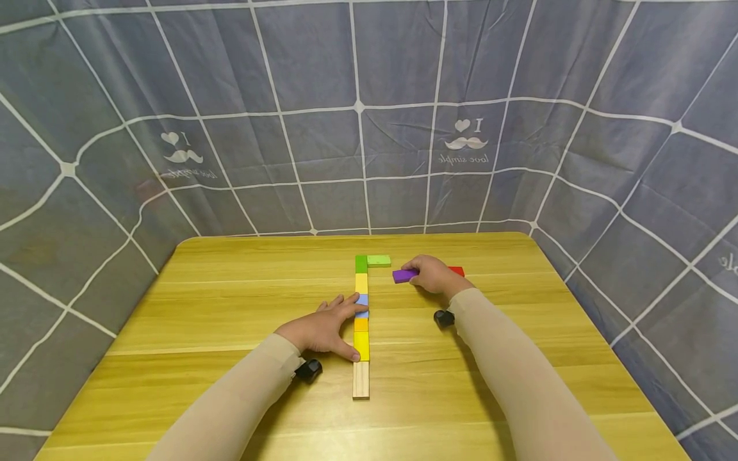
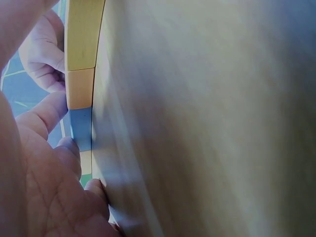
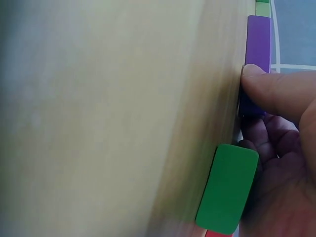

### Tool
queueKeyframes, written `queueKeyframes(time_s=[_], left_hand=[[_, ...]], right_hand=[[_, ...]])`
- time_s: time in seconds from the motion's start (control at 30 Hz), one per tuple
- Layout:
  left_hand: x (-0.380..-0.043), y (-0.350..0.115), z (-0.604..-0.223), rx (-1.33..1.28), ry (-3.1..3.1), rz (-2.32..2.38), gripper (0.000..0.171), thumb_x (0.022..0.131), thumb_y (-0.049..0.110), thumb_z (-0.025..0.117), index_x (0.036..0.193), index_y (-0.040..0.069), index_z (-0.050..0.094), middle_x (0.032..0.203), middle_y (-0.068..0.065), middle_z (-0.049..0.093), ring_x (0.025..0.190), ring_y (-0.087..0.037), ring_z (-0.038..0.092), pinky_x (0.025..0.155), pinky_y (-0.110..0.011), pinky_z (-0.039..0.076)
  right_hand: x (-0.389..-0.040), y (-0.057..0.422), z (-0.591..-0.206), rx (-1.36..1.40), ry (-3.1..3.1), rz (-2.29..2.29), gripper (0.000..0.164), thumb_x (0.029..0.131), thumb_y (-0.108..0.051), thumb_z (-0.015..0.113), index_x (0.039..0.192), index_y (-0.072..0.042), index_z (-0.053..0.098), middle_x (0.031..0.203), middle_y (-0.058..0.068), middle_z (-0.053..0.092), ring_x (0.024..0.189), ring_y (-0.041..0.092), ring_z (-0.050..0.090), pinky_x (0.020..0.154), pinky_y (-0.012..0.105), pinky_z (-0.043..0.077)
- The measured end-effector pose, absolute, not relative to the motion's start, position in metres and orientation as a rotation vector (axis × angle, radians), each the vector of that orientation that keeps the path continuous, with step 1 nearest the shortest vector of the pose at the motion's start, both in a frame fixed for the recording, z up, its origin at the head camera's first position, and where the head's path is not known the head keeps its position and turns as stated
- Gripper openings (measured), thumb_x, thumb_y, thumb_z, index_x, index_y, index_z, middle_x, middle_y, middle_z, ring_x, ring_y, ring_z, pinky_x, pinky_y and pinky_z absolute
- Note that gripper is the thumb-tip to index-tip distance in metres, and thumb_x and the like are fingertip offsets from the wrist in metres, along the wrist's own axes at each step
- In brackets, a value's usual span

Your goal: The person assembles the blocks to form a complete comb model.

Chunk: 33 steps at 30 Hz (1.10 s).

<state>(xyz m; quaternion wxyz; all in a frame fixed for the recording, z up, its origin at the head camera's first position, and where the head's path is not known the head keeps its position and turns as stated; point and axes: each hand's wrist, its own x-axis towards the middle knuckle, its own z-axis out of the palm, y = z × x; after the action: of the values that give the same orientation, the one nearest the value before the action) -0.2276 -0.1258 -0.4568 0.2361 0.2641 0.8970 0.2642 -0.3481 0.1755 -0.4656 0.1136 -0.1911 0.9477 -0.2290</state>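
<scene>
A straight row of wooden blocks runs away from the person: plain wood (image 1: 360,381), yellow (image 1: 360,347), orange (image 1: 360,325), blue (image 1: 362,299), pale yellow (image 1: 360,283) and green (image 1: 360,264). Sideways from its far end lies a light green block (image 1: 378,261). My left hand (image 1: 323,325) rests along the row's left side, fingers spread, thumb at the yellow block and fingertips at the blue one. With thumb and fingers my right hand (image 1: 432,275) pinches a purple block (image 1: 403,276), right of the light green block. In the right wrist view a dark green block (image 3: 227,188) lies beside the right palm.
A red block (image 1: 457,271) shows partly behind the right hand. The wood-grain table (image 1: 230,288) ends at a grey curtain (image 1: 317,141) with white lines, which surrounds its back and sides. Black wrist cameras hang under both sleeves.
</scene>
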Motion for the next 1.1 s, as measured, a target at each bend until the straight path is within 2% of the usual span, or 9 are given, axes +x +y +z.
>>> queueKeyframes(time_s=[0.63, 1.1], left_hand=[[-0.23, -0.127, -0.459, 0.729, 2.462, 0.715, 0.106, 0.079, 0.054, 0.089, 0.166, 0.03, 0.033, 0.179, -0.003, 0.007, 0.165, -0.038, 0.001, 0.132, -0.062, 0.001], [-0.228, -0.126, -0.458, 0.722, 2.467, 0.711, 0.105, 0.079, 0.054, 0.089, 0.166, 0.03, 0.034, 0.179, -0.002, 0.008, 0.165, -0.038, 0.001, 0.132, -0.063, 0.002]], right_hand=[[-0.341, 0.169, -0.46, -0.579, 2.773, -0.735, 0.043, 0.1, -0.011, 0.07, 0.143, -0.004, 0.065, 0.139, 0.019, 0.067, 0.129, 0.035, 0.062, 0.117, 0.049, 0.048], [-0.337, 0.141, -0.463, -0.651, 2.824, -0.654, 0.043, 0.1, -0.014, 0.071, 0.142, -0.007, 0.067, 0.135, 0.016, 0.067, 0.124, 0.03, 0.064, 0.117, 0.046, 0.048]])
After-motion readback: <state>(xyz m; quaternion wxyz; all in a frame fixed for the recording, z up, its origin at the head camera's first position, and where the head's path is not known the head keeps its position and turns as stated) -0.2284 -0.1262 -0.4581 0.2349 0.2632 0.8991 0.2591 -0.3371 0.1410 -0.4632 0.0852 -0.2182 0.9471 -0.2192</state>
